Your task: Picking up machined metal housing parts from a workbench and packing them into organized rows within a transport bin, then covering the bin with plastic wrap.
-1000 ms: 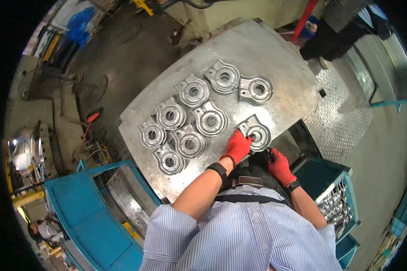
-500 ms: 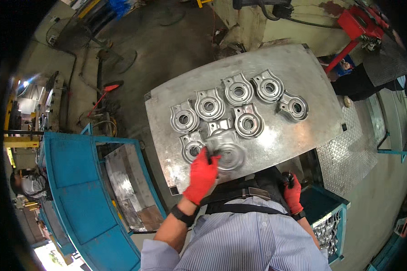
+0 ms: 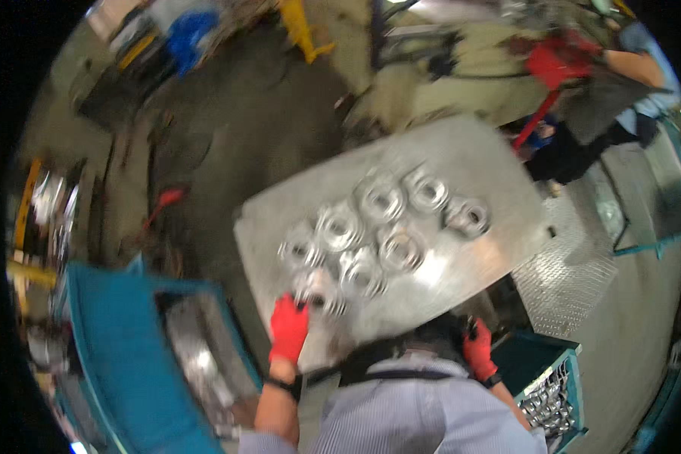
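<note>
A ring-shaped metal part (image 3: pixel 319 283) lay near the left edge of the table (image 3: pixel 480 163), the left hand (image 3: pixel 289 331) touching it; blur hid whether the grip had closed. More metal parts (image 3: pixel 399 251) sat mid-table. Off the table's near edge, the right hand's (image 3: pixel 477 351) grip was unclear.

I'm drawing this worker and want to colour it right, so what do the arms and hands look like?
The left hand and right hand both wear bright red gloves. Each wrist has a black band. The forearms are bare up to pale bluish sleeves. The picture is too blurry to show small markings.
</note>
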A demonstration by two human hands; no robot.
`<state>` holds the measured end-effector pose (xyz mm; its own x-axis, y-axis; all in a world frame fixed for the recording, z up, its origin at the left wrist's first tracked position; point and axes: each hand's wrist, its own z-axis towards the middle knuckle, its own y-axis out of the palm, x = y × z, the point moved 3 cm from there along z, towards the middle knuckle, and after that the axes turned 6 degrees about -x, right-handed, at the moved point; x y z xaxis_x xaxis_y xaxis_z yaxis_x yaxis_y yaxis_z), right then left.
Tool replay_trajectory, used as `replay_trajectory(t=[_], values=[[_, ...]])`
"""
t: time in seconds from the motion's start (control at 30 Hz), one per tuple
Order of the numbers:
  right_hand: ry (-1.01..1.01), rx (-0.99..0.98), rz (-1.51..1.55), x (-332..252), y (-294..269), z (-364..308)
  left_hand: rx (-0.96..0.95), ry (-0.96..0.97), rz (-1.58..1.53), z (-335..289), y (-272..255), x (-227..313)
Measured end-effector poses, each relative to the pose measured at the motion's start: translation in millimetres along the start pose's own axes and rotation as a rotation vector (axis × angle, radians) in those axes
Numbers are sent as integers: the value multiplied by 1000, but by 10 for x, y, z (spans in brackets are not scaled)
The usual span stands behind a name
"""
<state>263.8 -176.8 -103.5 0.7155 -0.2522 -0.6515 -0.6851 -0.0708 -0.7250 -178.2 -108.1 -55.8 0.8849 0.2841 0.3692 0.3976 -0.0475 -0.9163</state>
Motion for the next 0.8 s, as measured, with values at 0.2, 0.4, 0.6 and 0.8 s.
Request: replay_trajectory(t=[0.2,0.4,0.6,0.8], values=[[118,39,148,97,7,64,-150,-77,42,30,-91,-177],[221,89,215,162,-331,106,-35,26,138,385,-451,374],[270,176,290,807,-474,326,62,292,63,817,-1168,2096],[413,251,502,1482,-879,457,163,734,-106,1616,-1500,4209]])
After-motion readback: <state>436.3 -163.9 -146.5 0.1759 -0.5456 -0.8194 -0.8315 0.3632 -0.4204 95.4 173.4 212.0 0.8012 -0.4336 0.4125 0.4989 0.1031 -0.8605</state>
